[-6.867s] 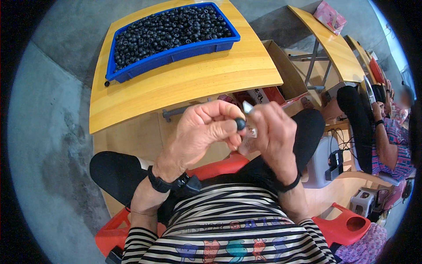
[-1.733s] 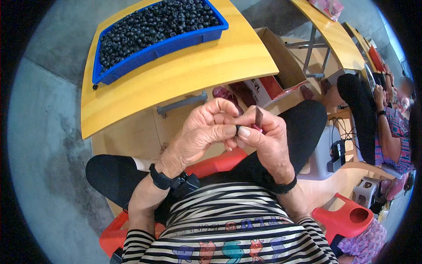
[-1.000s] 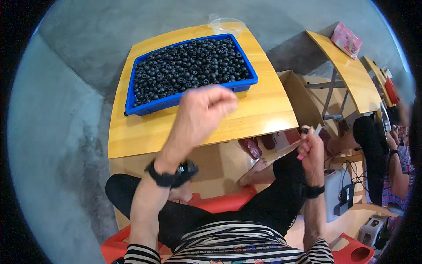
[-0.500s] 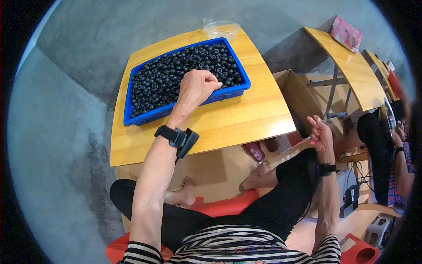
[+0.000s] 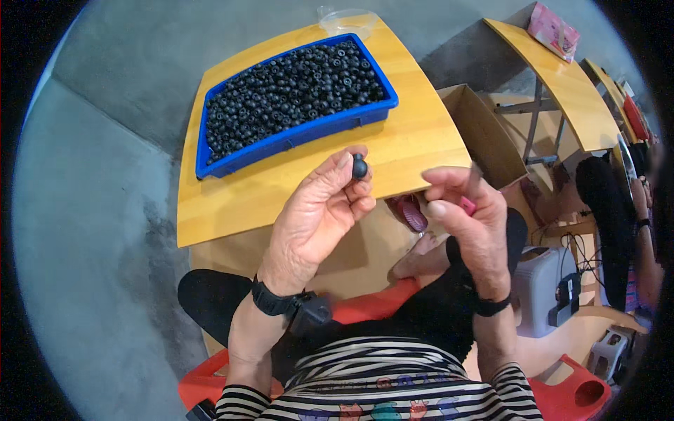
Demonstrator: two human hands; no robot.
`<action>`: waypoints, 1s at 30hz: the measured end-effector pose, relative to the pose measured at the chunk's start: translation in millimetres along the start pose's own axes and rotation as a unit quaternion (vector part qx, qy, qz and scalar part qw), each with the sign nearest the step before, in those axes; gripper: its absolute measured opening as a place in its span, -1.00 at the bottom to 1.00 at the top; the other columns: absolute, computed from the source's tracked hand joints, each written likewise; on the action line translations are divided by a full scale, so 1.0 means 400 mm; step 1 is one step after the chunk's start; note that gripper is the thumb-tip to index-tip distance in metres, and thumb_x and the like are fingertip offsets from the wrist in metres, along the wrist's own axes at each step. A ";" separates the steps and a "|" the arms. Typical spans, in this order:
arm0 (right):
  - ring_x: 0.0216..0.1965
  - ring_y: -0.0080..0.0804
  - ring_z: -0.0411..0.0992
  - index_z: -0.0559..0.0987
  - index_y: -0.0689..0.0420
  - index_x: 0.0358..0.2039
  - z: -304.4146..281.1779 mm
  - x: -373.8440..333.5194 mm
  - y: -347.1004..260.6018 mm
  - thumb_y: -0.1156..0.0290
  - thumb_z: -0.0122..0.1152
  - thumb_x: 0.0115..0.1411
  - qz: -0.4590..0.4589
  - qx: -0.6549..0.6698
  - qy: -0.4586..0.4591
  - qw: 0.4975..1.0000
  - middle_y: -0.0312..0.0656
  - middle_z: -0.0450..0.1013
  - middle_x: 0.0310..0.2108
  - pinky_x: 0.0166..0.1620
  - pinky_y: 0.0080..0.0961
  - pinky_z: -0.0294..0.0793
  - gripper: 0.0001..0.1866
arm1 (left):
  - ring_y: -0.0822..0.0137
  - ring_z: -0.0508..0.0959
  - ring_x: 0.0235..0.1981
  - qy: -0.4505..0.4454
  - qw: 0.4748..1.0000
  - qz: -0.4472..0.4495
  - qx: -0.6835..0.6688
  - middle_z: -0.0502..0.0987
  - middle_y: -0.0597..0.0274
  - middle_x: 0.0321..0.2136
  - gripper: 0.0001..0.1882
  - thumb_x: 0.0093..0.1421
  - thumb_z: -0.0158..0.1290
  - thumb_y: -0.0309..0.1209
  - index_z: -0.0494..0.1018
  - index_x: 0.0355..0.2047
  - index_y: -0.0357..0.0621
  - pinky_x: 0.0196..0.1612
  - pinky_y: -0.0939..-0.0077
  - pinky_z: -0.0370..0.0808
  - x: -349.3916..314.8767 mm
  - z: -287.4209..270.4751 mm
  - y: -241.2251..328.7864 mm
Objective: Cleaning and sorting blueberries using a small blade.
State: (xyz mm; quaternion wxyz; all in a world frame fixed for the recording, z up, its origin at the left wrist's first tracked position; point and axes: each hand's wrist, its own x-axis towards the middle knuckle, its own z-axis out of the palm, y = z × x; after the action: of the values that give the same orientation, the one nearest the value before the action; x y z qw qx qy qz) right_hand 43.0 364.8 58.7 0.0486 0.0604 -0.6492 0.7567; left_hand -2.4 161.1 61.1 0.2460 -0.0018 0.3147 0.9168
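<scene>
Pinched between the thumb and fingers of my left hand (image 5: 309,224) is a small round black part (image 5: 359,167), held up over the table's near edge. My right hand (image 5: 477,224) is raised a short way to its right, thumb apart from the fingers. In it shows a small slim tool (image 5: 468,205) with a pink part and a blurred greyish end; its kind cannot be made out. Farther off, a blue tray (image 5: 302,139) stands on the yellow table (image 5: 295,186), filled with many similar round black parts (image 5: 281,98), some showing a hole.
A clear plastic tub (image 5: 349,23) stands at the table's far edge. To the right are an open cardboard box (image 5: 484,133), another table (image 5: 562,81) with a pink package (image 5: 553,33), and a grey case (image 5: 540,288) beside cables. Another person's arm (image 5: 646,259) shows at far right.
My left hand has come back from the tray toward me, a round black part now visible in its fingertips. My right hand has moved left and up, close to the left one.
</scene>
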 end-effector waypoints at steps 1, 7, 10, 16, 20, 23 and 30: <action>-0.54 -0.81 0.19 0.50 0.19 -0.16 0.017 -0.004 -0.002 0.58 0.26 -0.03 -0.015 0.021 -0.018 1.000 -0.42 0.36 -0.44 -0.47 -0.87 0.17 -0.65 | 0.51 0.43 -0.43 0.013 0.999 -0.024 -0.031 0.47 0.32 -0.43 -0.79 0.17 0.03 -0.36 0.43 -0.21 -0.15 -0.30 0.59 0.44 -0.013 0.003 -0.012; -0.61 -0.79 0.11 0.52 0.18 -0.21 0.085 -0.028 0.007 0.48 0.34 -0.09 -0.105 -0.122 -0.055 0.985 -0.40 0.34 -0.46 -0.55 -0.81 0.11 -0.63 | 0.50 0.44 -0.39 -0.001 0.999 -0.032 -0.026 0.47 0.34 -0.42 -0.84 0.16 0.05 -0.33 0.42 -0.29 -0.09 -0.23 0.56 0.45 -0.092 0.003 -0.050; -0.61 -0.75 0.15 0.54 0.17 -0.27 0.109 -0.035 0.011 0.47 0.35 -0.10 -0.116 -0.126 -0.052 0.984 -0.38 0.36 -0.48 -0.56 -0.78 0.13 -0.69 | 0.50 0.46 -0.38 -0.007 1.000 -0.020 -0.012 0.48 0.34 -0.39 -0.88 0.15 0.06 -0.36 0.42 -0.32 -0.08 -0.22 0.59 0.45 -0.112 0.008 -0.059; -0.56 -0.70 0.21 0.59 0.19 -0.38 0.140 -0.047 0.024 0.49 0.35 -0.12 -0.115 -0.135 -0.024 0.984 -0.36 0.39 -0.52 -0.53 -0.74 0.17 -0.77 | 0.49 0.48 -0.34 -0.030 1.000 -0.001 0.011 0.49 0.35 -0.39 -0.87 0.14 0.06 -0.38 0.42 -0.31 -0.10 -0.20 0.55 0.46 -0.120 -0.035 -0.077; -0.55 -0.68 0.23 0.60 0.21 -0.41 0.141 -0.044 0.025 0.50 0.33 -0.09 -0.079 -0.082 -0.027 0.993 -0.36 0.39 -0.56 -0.47 -0.72 0.19 -0.82 | 0.49 0.52 -0.47 -0.033 0.999 0.008 0.027 0.51 0.32 -0.47 -0.90 0.11 0.09 -0.43 0.43 -0.35 -0.13 -0.33 0.64 0.52 -0.116 -0.046 -0.070; -0.54 -0.68 0.21 0.60 0.22 -0.40 0.139 -0.041 0.027 0.49 0.30 -0.05 -0.068 -0.066 -0.038 0.995 -0.35 0.39 -0.56 -0.46 -0.73 0.18 -0.84 | 0.48 0.54 -0.49 -0.043 0.999 0.005 0.017 0.52 0.29 -0.47 -0.89 0.11 0.09 -0.45 0.43 -0.35 -0.14 -0.37 0.64 0.54 -0.116 -0.047 -0.066; -0.53 -0.73 0.18 0.53 0.22 -0.27 0.132 -0.084 0.008 0.41 0.21 0.05 -0.004 -0.059 -0.017 0.998 -0.39 0.34 -0.53 -0.47 -0.73 0.17 -0.76 | 0.53 0.48 -0.49 -0.030 0.999 0.005 0.031 0.49 0.26 -0.44 -0.84 0.10 0.10 -0.39 0.40 -0.32 -0.11 -0.40 0.64 0.48 -0.132 -0.045 -0.058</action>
State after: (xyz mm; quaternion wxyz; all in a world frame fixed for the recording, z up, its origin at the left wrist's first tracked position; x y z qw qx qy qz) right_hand 77.2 312.1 58.2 0.0441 0.0726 -0.6931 0.7158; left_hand 51.7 142.8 41.4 0.2505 0.0346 0.3355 0.9074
